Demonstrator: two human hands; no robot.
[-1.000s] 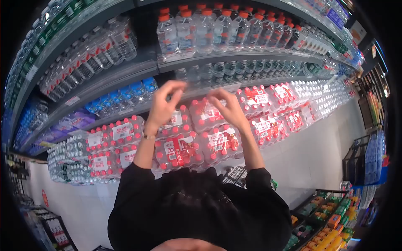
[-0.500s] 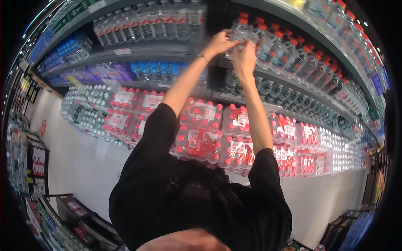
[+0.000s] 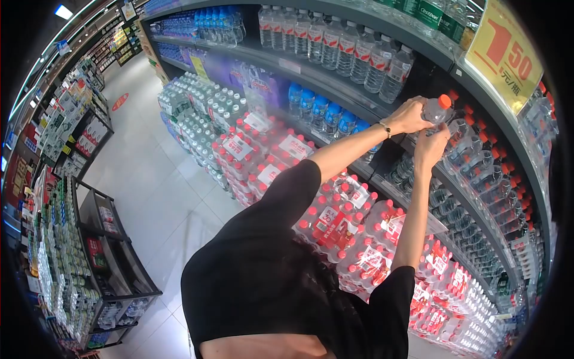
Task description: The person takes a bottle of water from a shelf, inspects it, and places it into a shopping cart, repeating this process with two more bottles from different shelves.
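A clear bottle with a red cap (image 3: 438,109) is at the end of a row of red-capped bottles (image 3: 485,161) on the shelf at the right. My left hand (image 3: 409,116), with a beaded bracelet at its wrist, has its fingers closed on the bottle's left side. Just below it, my right hand (image 3: 431,145) grips the bottle's lower part. Both hands are at the shelf's front edge. The bottle's base is partly hidden by my fingers.
Red-label bottles (image 3: 345,48) stand on the shelf to the left, above blue-capped bottles (image 3: 327,115). Wrapped packs with red caps (image 3: 330,227) are stacked below. A yellow price sign (image 3: 505,54) hangs at the upper right. A black rack (image 3: 98,239) stands across the aisle.
The camera view has turned, so the shelves, my arms and the bottle appear farther right and lower. More aisle shows at the left. Both hands remain on the bottle.
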